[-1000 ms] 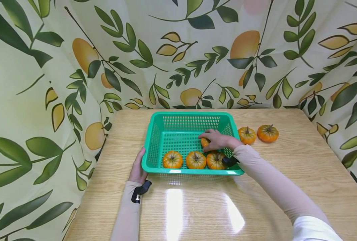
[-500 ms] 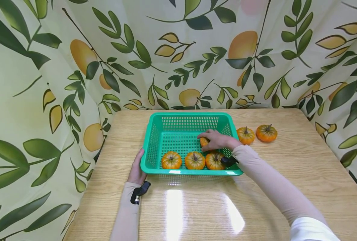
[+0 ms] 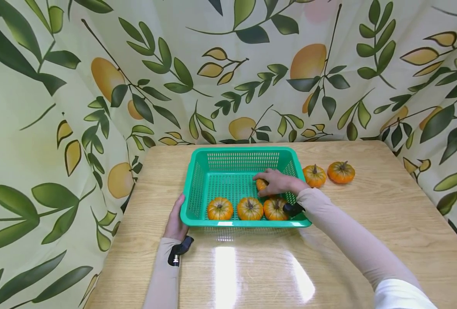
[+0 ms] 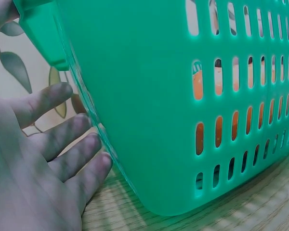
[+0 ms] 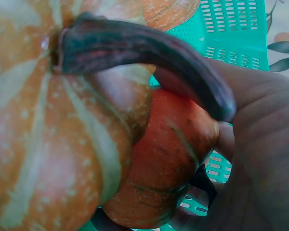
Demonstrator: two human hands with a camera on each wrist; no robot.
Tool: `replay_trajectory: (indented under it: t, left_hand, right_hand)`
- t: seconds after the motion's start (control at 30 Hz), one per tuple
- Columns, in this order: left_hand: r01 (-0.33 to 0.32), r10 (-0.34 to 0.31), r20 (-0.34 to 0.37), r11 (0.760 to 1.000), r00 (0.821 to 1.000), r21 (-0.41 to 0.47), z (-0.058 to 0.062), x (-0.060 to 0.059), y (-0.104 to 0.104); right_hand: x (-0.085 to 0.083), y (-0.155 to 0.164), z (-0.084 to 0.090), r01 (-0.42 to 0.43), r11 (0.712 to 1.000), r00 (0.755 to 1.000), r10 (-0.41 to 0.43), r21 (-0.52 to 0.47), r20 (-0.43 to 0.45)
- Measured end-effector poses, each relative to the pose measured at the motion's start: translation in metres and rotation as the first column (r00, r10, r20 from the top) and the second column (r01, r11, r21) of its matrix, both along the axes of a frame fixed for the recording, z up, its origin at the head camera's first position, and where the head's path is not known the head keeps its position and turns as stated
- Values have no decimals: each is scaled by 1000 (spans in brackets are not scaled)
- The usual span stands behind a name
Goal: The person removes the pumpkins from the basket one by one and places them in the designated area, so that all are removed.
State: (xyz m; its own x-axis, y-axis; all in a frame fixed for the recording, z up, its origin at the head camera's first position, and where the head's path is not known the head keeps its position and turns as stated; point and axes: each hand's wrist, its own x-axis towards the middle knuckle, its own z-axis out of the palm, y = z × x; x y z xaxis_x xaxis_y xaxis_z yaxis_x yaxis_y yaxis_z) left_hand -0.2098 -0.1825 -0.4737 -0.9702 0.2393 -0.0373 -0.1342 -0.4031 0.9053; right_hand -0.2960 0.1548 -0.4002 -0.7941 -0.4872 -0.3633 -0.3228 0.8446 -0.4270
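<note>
A green plastic basket [image 3: 244, 149] stands on the table. My left hand [image 3: 175, 219] is at its left side; in the left wrist view the extended fingers [image 4: 84, 149] rest against the basket wall, with the thumb up by the rim. Inside the basket, toward the right, my right hand [image 3: 278, 183] grips a small orange pumpkin [image 3: 261, 184], partly hidden under the fingers. Several pumpkins line the basket's front: one at left [image 3: 220, 209], one in the middle [image 3: 249, 209] and one under my right wrist [image 3: 275, 209]. That last one's curved stem [image 5: 149, 50] fills much of the right wrist view.
Outside the basket's right side, two more pumpkins sit on the wooden table [image 3: 386, 223]: a nearer one [image 3: 315, 176] and one farther right [image 3: 341, 172]. A leaf-patterned curtain [image 3: 220, 86] hangs behind and along the sides.
The view shifts slightly as the head moves. Both hands, the basket and the pumpkins keep their places relative to one another.
</note>
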Motion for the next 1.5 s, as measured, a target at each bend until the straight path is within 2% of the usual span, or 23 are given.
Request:
replay_trajectory:
  t: [0.57,0.8,1.1,1.5]
  left_hand:
    - [9,-9,4,1000,1000,6,-6,-4,3]
    - [17,-17,10,1000,1000,-6,-4,-3,2]
    - [12,-12,3,1000,1000,0,-3,1,0]
    - [3,-3,19,1000,1000,-19,0,2,1]
  right_hand:
    - [2,3,7,-5,1000,1000,5,22,-9]
    - [7,3,10,25,999,999,-26,-29,-31]
    - [10,5,14,19,996,998,-24,-90,-57]
    - [12,5,19,49,992,993,-61,-112,-99]
